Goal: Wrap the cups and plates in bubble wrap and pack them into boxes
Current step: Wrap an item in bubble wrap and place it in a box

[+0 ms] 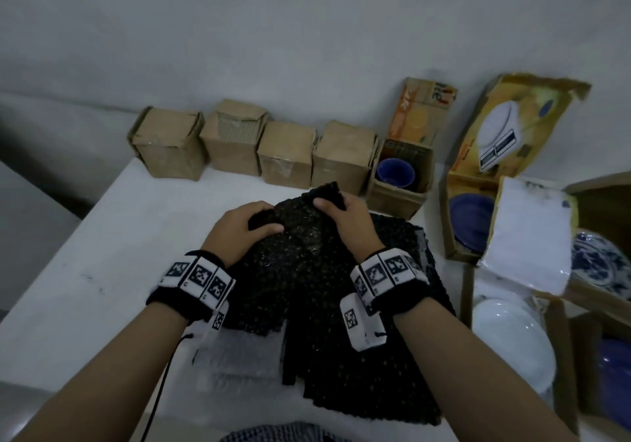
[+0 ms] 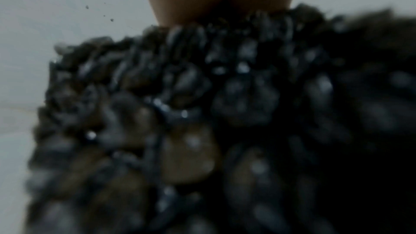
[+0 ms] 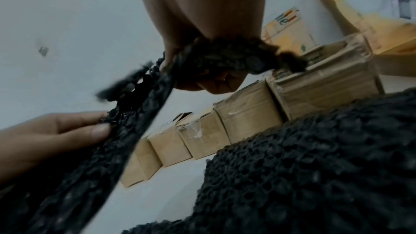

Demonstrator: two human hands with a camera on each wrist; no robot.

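item: sheet of black bubble wrap (image 1: 300,236), topmost of a dark stack lying on the white table (image 1: 85,271). we are lifting its far edge. our left hand (image 1: 239,228) is curling fingers and thumb round the left part of that edge; our right hand (image 1: 348,219) is pinching the right part, thumb under and fingers over, as the right wrist view is showing. the left wrist view is giving only blurred bubbles.

item: open brown cardboard box (image 1: 397,182) just beyond the stack and to its right, holding a blue cup (image 1: 396,172) that is looking unwrapped.

item: four closed brown cardboard boxes (image 1: 256,148) in a row beyond the stack, to its left.

item: yellow printed carton (image 1: 478,182) right of the stack, holding a blue plate (image 1: 473,219); a white plate (image 1: 508,335) and a blue-patterned white plate (image 1: 601,260) lying further right.

item: pale clear bubble wrap (image 1: 239,356) poking out on the near side of the stack.

risks, as we are judging them: the sheet beneath may be clinging and coming up too, since the bubbles interlock; a hard squeeze may be popping bubbles at the edge; a wide sweep rightward may be knocking the open box and its cup; whether any piece is lying under the sheet we cannot tell.
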